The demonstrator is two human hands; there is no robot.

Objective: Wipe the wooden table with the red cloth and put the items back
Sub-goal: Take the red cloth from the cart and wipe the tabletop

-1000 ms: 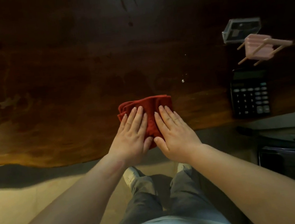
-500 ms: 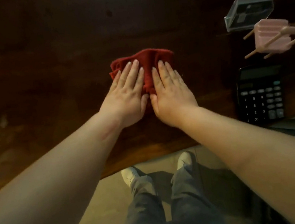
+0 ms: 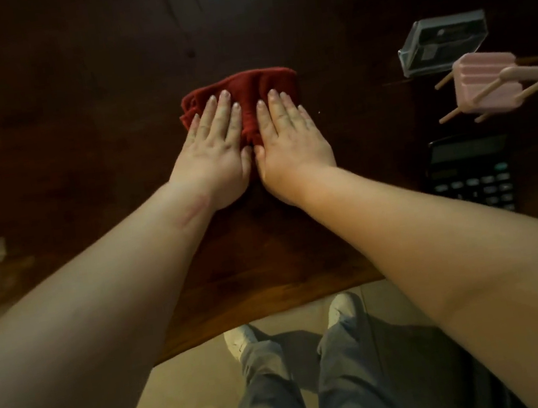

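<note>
Both hands, the left hand [image 3: 216,156] and right hand [image 3: 290,145], have pushed the folded red cloth [image 3: 245,93] farther from the near edge of the dark wooden tabletop [image 3: 77,127]. Fingers [image 3: 225,109] lie flat and extended, pressing rather than gripping; the cloth sits under and just beyond them. Wiping is midway, judging by this stroke.

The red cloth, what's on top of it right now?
Both hands lie flat on the red cloth: left hand and right hand, side by side. They cover its near part; only the far edge shows.
</note>
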